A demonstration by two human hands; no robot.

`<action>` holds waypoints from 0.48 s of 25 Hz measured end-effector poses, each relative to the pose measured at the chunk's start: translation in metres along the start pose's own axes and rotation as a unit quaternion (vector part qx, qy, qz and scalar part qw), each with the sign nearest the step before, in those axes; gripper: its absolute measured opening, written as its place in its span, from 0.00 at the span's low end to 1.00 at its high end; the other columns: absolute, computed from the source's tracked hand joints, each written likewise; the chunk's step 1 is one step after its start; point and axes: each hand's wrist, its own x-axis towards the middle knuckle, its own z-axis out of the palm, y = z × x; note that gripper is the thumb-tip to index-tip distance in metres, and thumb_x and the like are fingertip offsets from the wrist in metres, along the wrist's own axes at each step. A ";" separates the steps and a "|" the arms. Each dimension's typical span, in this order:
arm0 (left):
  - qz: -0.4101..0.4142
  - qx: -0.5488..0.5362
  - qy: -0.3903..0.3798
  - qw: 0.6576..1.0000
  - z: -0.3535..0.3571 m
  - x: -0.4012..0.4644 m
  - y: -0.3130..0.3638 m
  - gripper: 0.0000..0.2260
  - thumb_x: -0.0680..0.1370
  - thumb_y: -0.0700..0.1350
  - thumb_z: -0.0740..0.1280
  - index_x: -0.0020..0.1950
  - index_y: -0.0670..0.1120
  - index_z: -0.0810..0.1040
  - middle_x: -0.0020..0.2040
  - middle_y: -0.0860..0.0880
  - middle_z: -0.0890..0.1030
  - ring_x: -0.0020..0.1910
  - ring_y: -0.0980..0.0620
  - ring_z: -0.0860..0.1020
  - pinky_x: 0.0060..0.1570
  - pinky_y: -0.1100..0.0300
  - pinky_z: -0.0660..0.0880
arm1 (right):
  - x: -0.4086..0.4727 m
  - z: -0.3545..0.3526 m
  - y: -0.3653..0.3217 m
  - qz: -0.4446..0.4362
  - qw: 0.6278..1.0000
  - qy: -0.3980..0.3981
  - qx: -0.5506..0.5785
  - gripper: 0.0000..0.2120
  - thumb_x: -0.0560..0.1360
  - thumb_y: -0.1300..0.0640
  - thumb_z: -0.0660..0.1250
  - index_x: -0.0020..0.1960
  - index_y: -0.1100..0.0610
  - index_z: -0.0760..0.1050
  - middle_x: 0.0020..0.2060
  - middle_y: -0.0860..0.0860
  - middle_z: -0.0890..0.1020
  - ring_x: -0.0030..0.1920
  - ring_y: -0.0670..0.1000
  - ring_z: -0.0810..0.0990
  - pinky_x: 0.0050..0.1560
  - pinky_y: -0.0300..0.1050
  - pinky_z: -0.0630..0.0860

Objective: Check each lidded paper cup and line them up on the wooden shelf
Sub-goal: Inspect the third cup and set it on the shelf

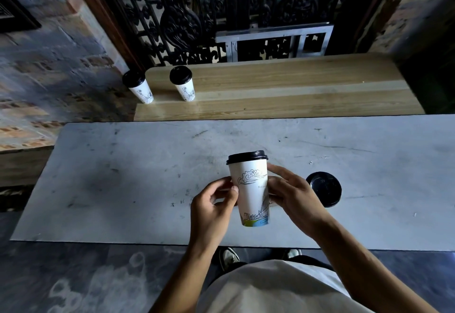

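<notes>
A tall white paper cup with a black lid and line drawings is lifted above the grey table, held upright between both hands. My left hand pinches its left side with thumb and fingers. My right hand wraps its right side. Another lidded cup stands on the table just right of my right hand, seen from above. Two lidded cups stand side by side at the left end of the wooden shelf.
Behind the shelf is a black ornate iron grille and a metal frame. A brick wall runs along the left. The shelf's middle and right stretch is bare wood. My shoes show under the table's near edge.
</notes>
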 end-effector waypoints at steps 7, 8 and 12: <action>0.056 0.022 0.020 0.998 -0.001 0.000 -0.004 0.17 0.75 0.33 0.72 0.52 0.56 0.86 0.45 0.50 0.86 0.41 0.50 0.85 0.42 0.52 0.85 | -0.003 0.000 -0.002 -0.007 0.999 -0.033 0.007 0.19 0.77 0.60 0.69 0.68 0.60 0.81 0.62 0.64 0.85 0.63 0.64 0.84 0.63 0.58 0.80; 0.052 0.021 0.018 0.998 -0.001 0.000 -0.003 0.18 0.75 0.34 0.72 0.53 0.58 0.86 0.47 0.51 0.87 0.42 0.50 0.86 0.43 0.53 0.85 | -0.004 0.001 -0.002 -0.013 0.999 -0.035 0.009 0.18 0.77 0.60 0.71 0.66 0.60 0.82 0.61 0.65 0.85 0.62 0.64 0.85 0.62 0.57 0.81; 0.005 -0.005 0.002 1.000 0.004 -0.002 0.000 0.12 0.74 0.51 0.72 0.56 0.64 0.85 0.55 0.55 0.88 0.52 0.53 0.86 0.51 0.57 0.83 | -0.002 -0.002 0.001 -0.011 0.999 -0.006 0.031 0.24 0.75 0.60 0.70 0.71 0.57 0.76 0.61 0.66 0.84 0.64 0.67 0.82 0.67 0.61 0.77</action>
